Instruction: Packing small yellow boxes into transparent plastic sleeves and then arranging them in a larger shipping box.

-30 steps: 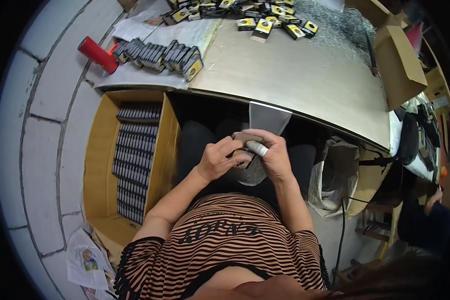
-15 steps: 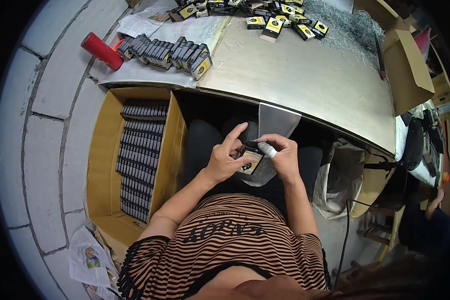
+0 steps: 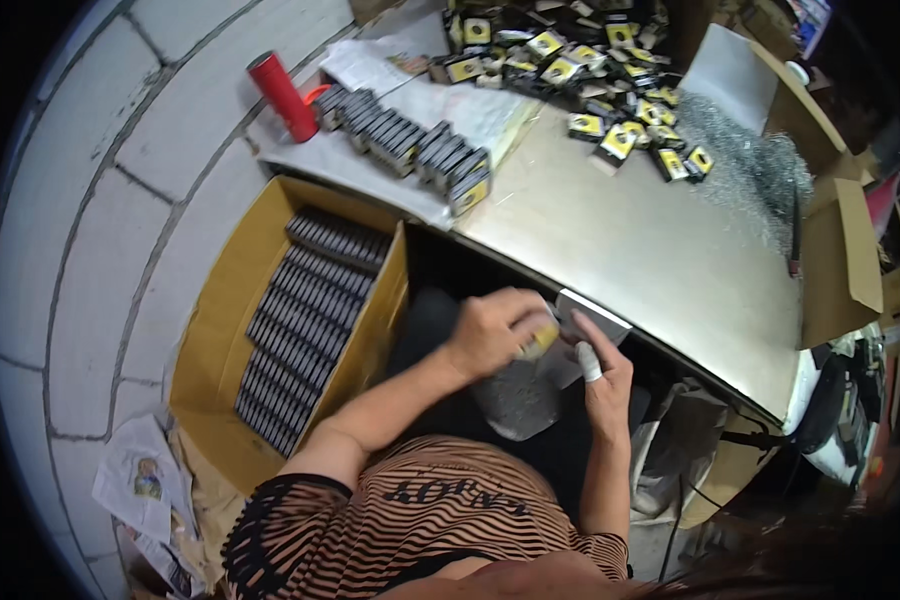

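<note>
My left hand (image 3: 495, 335), smeared by motion, is closed round a small yellow-and-black box (image 3: 540, 342) above my lap. Beside it, my right hand (image 3: 605, 385) is apart from the box, its index finger stretched out and a white wrap round one digit. I see nothing held in the right hand, though some of its fingers are hidden. A grey metal sheet (image 3: 595, 318) juts from the table edge behind the hands. Below them, a grey rounded surface (image 3: 518, 405) lies across my lap with small bits on it.
A cardboard carton (image 3: 215, 350) at left holds rows of packed small boxes (image 3: 315, 290). On the table (image 3: 610, 240) stand a line of boxes (image 3: 395, 135), a red cylinder (image 3: 283, 95), a heap of yellow-and-black boxes (image 3: 570, 65) and thin metal pieces (image 3: 750, 155). A pale sack (image 3: 680, 440) hangs at right.
The view has turned, and the scene sits lower and further right. My hands have parted: the left now has the box alone, while the right has come off it.
</note>
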`<state>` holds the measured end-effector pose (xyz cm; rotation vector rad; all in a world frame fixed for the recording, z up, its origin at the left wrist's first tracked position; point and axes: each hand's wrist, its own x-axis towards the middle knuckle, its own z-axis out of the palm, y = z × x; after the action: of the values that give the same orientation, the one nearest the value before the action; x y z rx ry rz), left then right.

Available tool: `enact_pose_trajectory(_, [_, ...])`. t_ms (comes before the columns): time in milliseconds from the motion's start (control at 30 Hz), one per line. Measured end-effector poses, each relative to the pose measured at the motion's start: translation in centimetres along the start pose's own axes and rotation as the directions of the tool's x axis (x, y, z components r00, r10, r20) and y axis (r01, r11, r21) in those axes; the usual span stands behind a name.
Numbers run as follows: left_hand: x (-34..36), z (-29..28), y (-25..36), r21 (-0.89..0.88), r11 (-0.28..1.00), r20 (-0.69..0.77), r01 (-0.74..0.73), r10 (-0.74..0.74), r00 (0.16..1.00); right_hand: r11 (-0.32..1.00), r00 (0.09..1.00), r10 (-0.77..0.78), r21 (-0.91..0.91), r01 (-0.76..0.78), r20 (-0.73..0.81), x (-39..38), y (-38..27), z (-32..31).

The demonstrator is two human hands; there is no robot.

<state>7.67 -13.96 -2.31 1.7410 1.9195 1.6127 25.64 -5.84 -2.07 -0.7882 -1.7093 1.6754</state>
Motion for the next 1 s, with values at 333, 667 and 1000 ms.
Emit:
enact_pose_trajectory(333, [26.5,7.6,-7.0,0.621,0.745,0.3,-0.244,0.062,0.952,0.67,0.645,-0.462,-0.716,-0.196,-0.609,31.0,7.7,-33.5])
enact_pose_trajectory(667, [27.4,8.8,-10.6,-0.083,0.901,0.275,0.425,-0.39,0.879,-0.007,0.988,-0.155,-1.0,-0.002,-0.001,21.9,4.3,-15.1])
enact_pose_trajectory(1000, [3.4,0.6,-2.6,0.321,0.803,0.131,0.502,-0.562,0.816,0.063,0.975,-0.193,-0.993,-0.097,-0.108,14.6,3.5,-11.2])
